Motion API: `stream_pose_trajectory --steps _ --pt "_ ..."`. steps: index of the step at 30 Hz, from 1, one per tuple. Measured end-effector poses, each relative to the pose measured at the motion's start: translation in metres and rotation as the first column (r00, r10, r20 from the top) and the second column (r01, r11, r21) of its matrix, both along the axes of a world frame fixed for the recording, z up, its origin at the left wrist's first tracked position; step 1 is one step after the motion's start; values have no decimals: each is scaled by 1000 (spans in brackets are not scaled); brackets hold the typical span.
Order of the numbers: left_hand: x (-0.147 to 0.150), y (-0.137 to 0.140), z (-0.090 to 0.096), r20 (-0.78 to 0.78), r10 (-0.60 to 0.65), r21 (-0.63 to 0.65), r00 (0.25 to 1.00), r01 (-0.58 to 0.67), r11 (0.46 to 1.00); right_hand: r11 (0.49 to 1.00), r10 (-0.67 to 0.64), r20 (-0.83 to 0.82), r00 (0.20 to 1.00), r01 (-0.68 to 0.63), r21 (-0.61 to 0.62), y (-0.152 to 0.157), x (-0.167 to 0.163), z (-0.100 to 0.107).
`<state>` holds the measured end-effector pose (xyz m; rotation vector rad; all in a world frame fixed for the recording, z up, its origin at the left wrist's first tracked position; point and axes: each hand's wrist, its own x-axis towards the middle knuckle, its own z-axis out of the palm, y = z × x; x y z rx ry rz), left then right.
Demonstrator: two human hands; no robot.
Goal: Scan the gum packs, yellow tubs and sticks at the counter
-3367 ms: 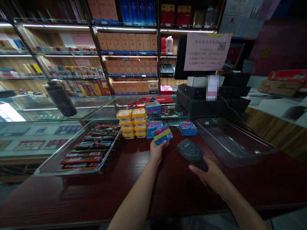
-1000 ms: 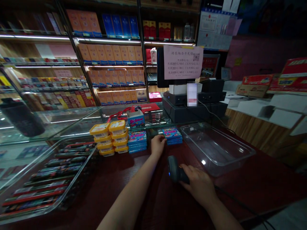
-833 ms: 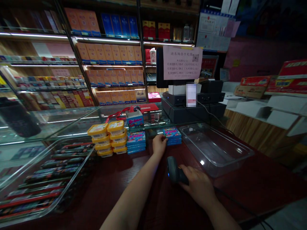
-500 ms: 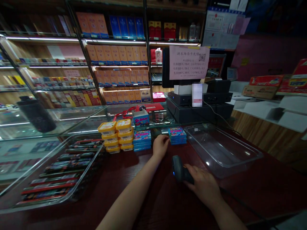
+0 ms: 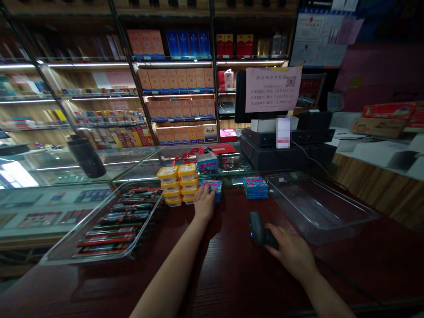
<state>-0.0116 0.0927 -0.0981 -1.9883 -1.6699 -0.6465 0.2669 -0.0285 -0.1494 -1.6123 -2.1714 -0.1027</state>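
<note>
My right hand (image 5: 294, 254) is wrapped round a dark handheld barcode scanner (image 5: 260, 230), which has a small blue light. It is held over the dark red counter, with its cable trailing to the lower right. At the left stack of small blue boxes (image 5: 217, 190), my left hand (image 5: 204, 203) has its fingers over the top and front, thumb on the right side. Part of that stack is hidden behind the hand. Yellow-lidded tubs (image 5: 168, 187) stand stacked just to its left. A second stack of blue boxes (image 5: 255, 187) is to the right, apart from both hands.
A clear tray (image 5: 79, 259) of dark stick packs lies at left, another clear tray (image 5: 344, 224) at right. Behind are an open blue box (image 5: 208, 165), a black bottle (image 5: 86, 157) and a monitor (image 5: 240, 97) with a pink notice. Stocked shelves line the back.
My left hand has moved left from the right blue stack to the left one. My right hand keeps hold of the scanner. The whole view has shifted, so things appear farther right.
</note>
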Motion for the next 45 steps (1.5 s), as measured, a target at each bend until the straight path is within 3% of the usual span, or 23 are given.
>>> stream_pose_trajectory --steps 4,7,10,13,15,17,19,20,21,23,26,29,32,36,39,45 --pt "-8 -5 3 -92 -97 -6 991 97 995 1000 4 6 1000 -4 14 0 0 -1" --pt "-15 -12 5 -64 -200 -3 978 200 980 1000 5 15 1000 -5 21 -1 0 -1" --pt "-19 -22 8 138 -305 100 942 293 951 999 16 2 1000 -16 41 -1 1 -3" --pt "-13 -29 7 477 -344 261 809 243 934 999 28 2 1000 -28 36 -1 2 -3" --pt "-3 -30 1 731 -341 310 591 157 938 999 40 7 999 -40 18 -1 3 -3" --pt "8 -31 -10 914 -329 301 239 146 942 999 38 16 999 -38 9 -2 3 -2" --pt "19 -32 -22 950 -279 305 -138 227 925 1000 16 14 1000 -16 13 -2 2 0" --pt "24 -33 -27 928 -241 318 -283 271 908 1000 7 -1 1000 -7 13 -3 1 1" --pt "28 -34 -32 901 -201 330 -386 306 893 1000 1 -32 999 -1 9 -4 0 3" --pt "33 -36 -39 860 -138 337 -491 344 876 1000 -10 -136 991 7 -24 -6 -4 10" --pt "36 -38 -45 840 -100 331 -533 358 873 991 -55 -348 936 8 -135 -12 -13 28" --pt "37 -37 -49 842 -104 325 -529 344 881 966 -28 -580 814 -126 -225 -19 -24 48" --pt "38 -36 -52 854 -106 315 -510 344 884 948 -61 -712 699 -183 -261 -25 -34 62" --pt "40 -34 -56 855 -127 337 -503 353 873 898 -214 -777 593 -193 -395 -29 -43 65" --pt "40 -33 -57 858 -132 341 -496 359 869 876 -264 -803 534 -216 -432 -32 -47 65" --pt "42 -32 -57 865 -134 332 -484 351 876 860 -257 -803 537 -252 -443 -36 -49 66"
